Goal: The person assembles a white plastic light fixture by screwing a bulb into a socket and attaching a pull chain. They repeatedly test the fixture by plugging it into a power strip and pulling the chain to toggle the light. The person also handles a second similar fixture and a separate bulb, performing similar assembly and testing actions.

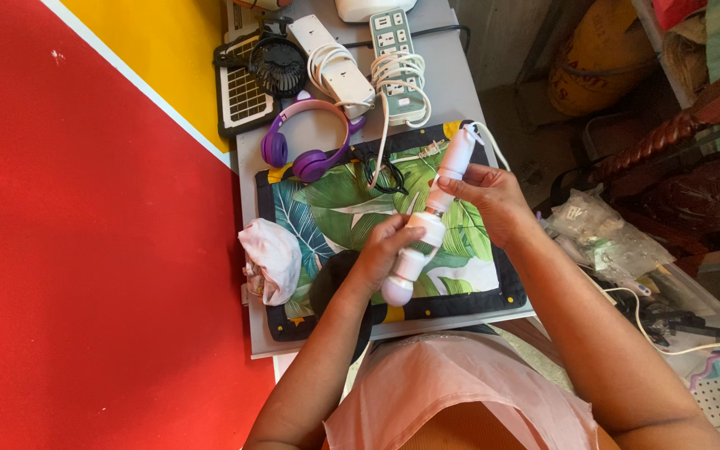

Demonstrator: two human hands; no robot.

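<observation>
- White handheld device [431, 223]: an elongated, rounded body with a narrow silvery ring near its middle and a bulbous lower end, held tilted above the leaf-print mat [327, 208]; a thin white cord [493, 148] leaves its upper end.
- Left hand [387, 250]: we see the fingers wrapped closed around the lower half of the device, just above the bulbous end.
- Right hand [489, 196]: fingers and thumb pinch the upper half, above the silvery ring.
- Mat: green leaves on white with a dark border, lying on the grey table [452, 75].
- On the mat's left edge we note a crumpled pale cloth [272, 258]; black-framed glasses [385, 175] lie near its top edge.
- Beyond the mat: purple headphones [310, 137], a small black fan [277, 67], and a white power strip [397, 62] with coiled cable.
- To the right of the table: clear plastic bags [602, 233].
</observation>
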